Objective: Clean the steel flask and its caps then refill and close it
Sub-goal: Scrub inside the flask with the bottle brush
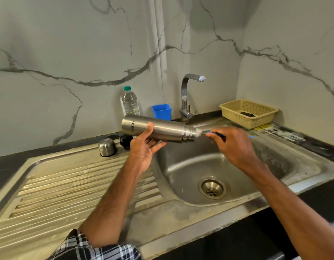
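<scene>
Grey-veined, white marble-look wall panels (68, 44) meet at a corner to the right of a chrome tap (184, 94). Below, a worn stainless-steel sink (181, 211) with a ribbed drainboard (68, 184) on its left sits in a dark table (7, 166). Soft light leaves a pale vertical sheen on the glossy wall.

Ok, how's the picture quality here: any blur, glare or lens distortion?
Head view: wide-angle bending curves the sink rim and wall corner; right hand and brush look slightly soft; mild highlights on the steel flask and tap, nothing washed out; lighting is even, shadows faint.
</scene>
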Tool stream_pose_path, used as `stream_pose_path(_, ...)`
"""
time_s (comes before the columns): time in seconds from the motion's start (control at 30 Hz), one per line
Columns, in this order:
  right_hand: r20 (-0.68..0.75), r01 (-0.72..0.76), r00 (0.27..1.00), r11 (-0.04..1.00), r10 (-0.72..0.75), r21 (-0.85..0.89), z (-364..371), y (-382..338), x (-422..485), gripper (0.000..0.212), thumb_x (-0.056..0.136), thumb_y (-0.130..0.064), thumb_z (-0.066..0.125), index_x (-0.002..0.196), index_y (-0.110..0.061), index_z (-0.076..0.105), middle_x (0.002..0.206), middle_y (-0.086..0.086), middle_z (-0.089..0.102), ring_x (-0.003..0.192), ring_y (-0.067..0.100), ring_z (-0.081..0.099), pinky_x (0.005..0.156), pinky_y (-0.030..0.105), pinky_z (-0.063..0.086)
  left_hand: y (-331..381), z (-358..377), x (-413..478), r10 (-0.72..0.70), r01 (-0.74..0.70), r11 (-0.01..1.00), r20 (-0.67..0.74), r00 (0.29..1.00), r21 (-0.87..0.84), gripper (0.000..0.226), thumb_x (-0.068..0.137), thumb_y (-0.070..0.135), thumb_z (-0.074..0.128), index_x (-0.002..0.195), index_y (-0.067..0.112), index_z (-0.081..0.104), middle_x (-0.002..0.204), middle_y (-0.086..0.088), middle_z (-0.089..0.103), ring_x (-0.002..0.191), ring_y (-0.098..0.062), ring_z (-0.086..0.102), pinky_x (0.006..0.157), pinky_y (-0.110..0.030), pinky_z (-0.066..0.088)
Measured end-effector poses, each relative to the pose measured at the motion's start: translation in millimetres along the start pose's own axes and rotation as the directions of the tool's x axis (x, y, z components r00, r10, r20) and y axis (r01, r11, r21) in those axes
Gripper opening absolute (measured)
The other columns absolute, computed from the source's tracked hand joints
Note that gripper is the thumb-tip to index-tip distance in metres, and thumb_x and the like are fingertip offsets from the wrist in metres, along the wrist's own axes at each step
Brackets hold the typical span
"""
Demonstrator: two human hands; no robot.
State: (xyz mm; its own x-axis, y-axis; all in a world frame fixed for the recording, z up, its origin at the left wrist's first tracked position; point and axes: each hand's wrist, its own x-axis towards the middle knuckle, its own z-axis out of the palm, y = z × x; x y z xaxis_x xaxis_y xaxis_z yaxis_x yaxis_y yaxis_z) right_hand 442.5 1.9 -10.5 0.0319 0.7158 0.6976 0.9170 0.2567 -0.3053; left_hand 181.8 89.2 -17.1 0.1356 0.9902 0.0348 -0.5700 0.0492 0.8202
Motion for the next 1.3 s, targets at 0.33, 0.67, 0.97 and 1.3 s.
stream_pose_path(0.33,0.015,-0.008,1.000,0.999,0.009,-0.036,4,-2,0,0.021,0.094,-0.040,0.063,0.087,-0.025,0.075,0.064,-0.010,0.063,0.054,0.002,0.054,0.050,0.016,0.035,5,-2,-1,0.001,-0.001,1.000,-0.010,1.000,-0.004,0.064,0.077,0.025,0.076,0.134,0.006,0.053,0.125,-0.022,0.068,0.114,-0.033,0.069,0.081,-0.047,0.063)
stream_pose_path(0.67,0.398,-0.193,0.909,0.973,0.128,0.128,14,-16,-3,0.045,0.100,-0.046,0.052,0.068,-0.021,0.072,0.049,-0.009,0.050,0.046,0.005,0.041,0.051,0.022,0.030,10,-16,-1,0.013,-0.013,1.000,-0.084,0.996,-0.001,0.073,0.072,0.030,0.080,0.136,0.006,0.053,0.123,-0.019,0.070,0.109,-0.030,0.072,0.079,-0.042,0.064)
stream_pose_path(0.97,0.485,-0.263,0.871,0.906,0.075,0.332,14,-11,0,0.051,0.102,-0.038,0.052,0.064,-0.013,0.073,0.041,-0.007,0.041,0.038,0.006,0.033,0.046,0.020,0.031,-2,-3,-5,-0.010,0.011,0.999,-0.039,0.999,0.037,0.056,0.083,0.025,0.075,0.131,0.004,0.056,0.121,-0.019,0.071,0.109,-0.030,0.072,0.078,-0.041,0.064)
stream_pose_path(1.3,0.585,-0.368,0.810,0.813,0.042,0.451,15,-14,3,0.055,0.105,-0.034,0.048,0.062,-0.006,0.068,0.040,0.000,0.043,0.033,0.008,0.033,0.039,0.016,0.029,0,-7,-6,0.008,-0.008,0.998,-0.006,1.000,0.059,0.065,0.071,0.031,0.079,0.127,0.005,0.058,0.124,-0.020,0.070,0.114,-0.033,0.069,0.082,-0.044,0.063)
